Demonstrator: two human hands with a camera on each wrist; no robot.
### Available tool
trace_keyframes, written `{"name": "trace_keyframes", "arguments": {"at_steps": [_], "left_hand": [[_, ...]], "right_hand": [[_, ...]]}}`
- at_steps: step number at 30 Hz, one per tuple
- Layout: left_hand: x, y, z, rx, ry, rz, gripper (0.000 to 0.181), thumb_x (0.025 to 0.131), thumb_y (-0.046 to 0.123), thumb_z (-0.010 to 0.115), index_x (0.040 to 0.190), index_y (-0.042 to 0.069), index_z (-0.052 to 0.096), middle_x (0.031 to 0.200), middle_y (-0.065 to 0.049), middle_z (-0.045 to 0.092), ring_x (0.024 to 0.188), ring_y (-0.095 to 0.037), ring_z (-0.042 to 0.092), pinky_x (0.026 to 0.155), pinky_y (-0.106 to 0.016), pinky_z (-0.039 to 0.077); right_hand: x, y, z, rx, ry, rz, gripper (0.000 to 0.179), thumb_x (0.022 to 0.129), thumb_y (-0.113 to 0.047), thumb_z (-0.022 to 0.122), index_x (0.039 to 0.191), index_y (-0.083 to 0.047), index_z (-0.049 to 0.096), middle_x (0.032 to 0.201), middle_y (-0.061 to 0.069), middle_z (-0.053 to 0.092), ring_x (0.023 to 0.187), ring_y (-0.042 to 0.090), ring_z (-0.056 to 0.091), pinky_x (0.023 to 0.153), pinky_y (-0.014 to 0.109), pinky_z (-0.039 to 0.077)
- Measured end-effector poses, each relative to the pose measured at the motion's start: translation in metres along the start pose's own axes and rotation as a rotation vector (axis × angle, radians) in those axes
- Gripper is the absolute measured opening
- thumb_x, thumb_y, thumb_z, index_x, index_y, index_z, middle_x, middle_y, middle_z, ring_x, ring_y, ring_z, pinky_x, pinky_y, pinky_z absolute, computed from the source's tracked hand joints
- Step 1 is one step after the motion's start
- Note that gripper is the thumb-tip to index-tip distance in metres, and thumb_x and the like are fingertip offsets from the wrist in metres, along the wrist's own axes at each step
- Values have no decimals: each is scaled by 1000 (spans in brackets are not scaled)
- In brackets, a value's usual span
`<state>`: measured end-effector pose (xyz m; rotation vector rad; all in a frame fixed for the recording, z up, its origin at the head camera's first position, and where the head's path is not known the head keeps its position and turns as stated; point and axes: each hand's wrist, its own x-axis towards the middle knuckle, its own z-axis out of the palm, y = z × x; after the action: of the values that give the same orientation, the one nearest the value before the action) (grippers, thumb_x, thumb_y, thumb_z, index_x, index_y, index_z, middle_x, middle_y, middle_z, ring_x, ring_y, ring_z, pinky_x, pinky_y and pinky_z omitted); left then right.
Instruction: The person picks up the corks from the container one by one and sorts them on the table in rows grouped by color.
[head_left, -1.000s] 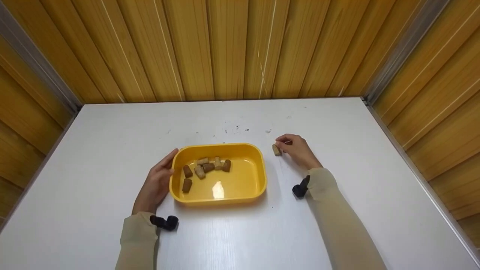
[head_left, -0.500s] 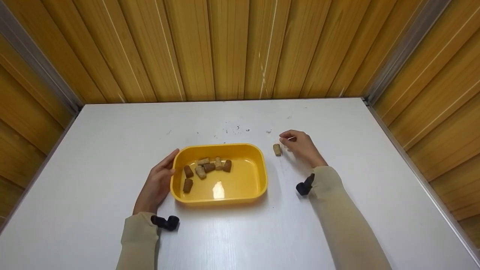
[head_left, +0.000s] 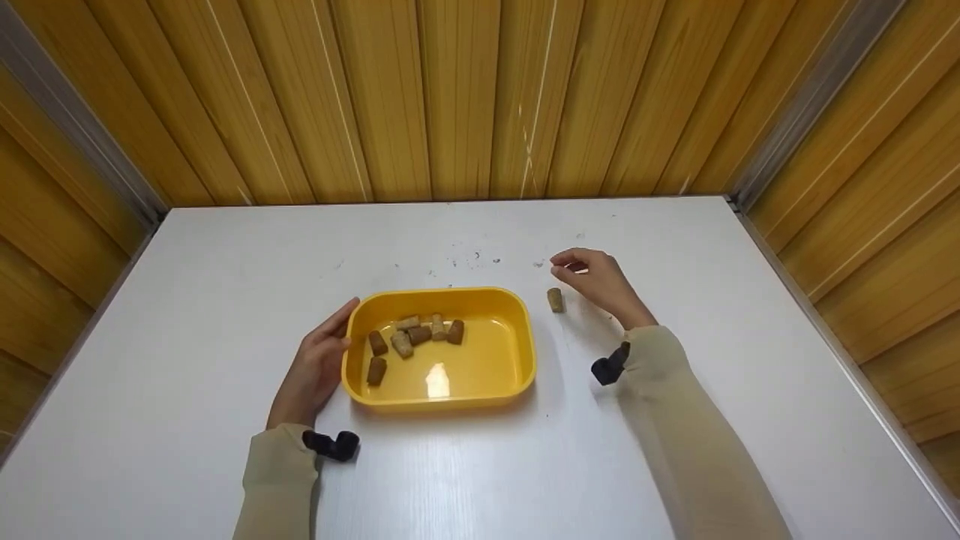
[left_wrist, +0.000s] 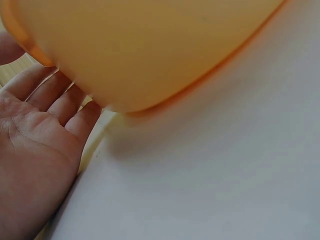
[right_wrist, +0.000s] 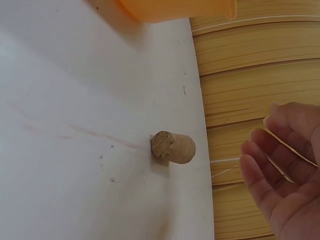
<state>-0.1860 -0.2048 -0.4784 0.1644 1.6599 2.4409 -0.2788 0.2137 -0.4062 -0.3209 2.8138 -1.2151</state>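
Observation:
A yellow plastic tub point(head_left: 480, 367) sits on the white table, with several tapered corks point(head_left: 401, 344) in its left half, some dark brown and some light. Against the tub's left wall rests my left hand point(head_left: 315, 360); its fingers point(left_wrist: 65, 102) reach out nearly straight to the tub, with their tips hidden by it. One light cork point(right_wrist: 172, 147) lies on its side on the table, right of the tub. Just beyond and above this cork is my right hand point(head_left: 596, 281), holding nothing, its fingers loosely bent and apart from the cork.
The white table point(head_left: 450, 480) carries small dark marks and scuffs behind the tub. A wood-look panel wall point(head_left: 457, 97) rises along the back edge, and similar panels stand at both sides. Each wrist wears a small black camera point(head_left: 334, 445).
My right hand has let go of the light cork and moved up and away from it, toward the back of the table. The left hand and tub stay put.

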Motion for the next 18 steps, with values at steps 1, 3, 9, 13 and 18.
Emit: {"name": "trace_keyframes", "arguments": {"at_steps": [1, 3, 9, 13, 18], "left_hand": [[0, 0, 0, 0, 1, -1, 63, 90, -3, 39, 151, 6, 27, 159, -6, 26, 147, -19, 21, 118, -29, 25], [0, 0, 0, -2, 3, -3, 63, 90, -3, 38, 151, 6, 27, 159, -6, 26, 147, -18, 21, 119, -30, 24], [-1, 1, 1, 8, 1, 5, 63, 90, -4, 38, 151, 5, 27, 159, -7, 25, 148, -19, 20, 121, -36, 18], [-1, 1, 2, 17, 1, 5, 63, 90, -4, 38, 151, 6, 27, 159, -7, 25, 148, -19, 20, 122, -37, 16], [0, 2, 1, 6, -11, -12, 62, 92, -3, 36, 152, 7, 25, 160, -7, 23, 148, -19, 18, 122, -39, 15]], "right_hand": [[0, -2, 0, 3, -4, -7, 34, 94, -25, 60, 121, -5, 64, 119, 12, 66, 111, 29, 60, 99, 44, 50], [0, -7, -1, 7, -9, -21, 34, 93, -25, 61, 120, -4, 64, 118, 12, 66, 110, 29, 61, 98, 43, 51], [2, -19, -1, 24, -46, -79, 30, 92, -20, 64, 117, -4, 66, 116, 12, 67, 107, 26, 63, 98, 39, 52], [3, -27, 1, 34, -81, -115, 28, 90, -17, 65, 115, -5, 67, 117, 15, 67, 106, 25, 63, 98, 37, 52], [5, -38, 5, 45, -137, -132, 28, 89, -16, 66, 116, -7, 68, 119, 15, 66, 108, 25, 62, 99, 37, 52]]}}
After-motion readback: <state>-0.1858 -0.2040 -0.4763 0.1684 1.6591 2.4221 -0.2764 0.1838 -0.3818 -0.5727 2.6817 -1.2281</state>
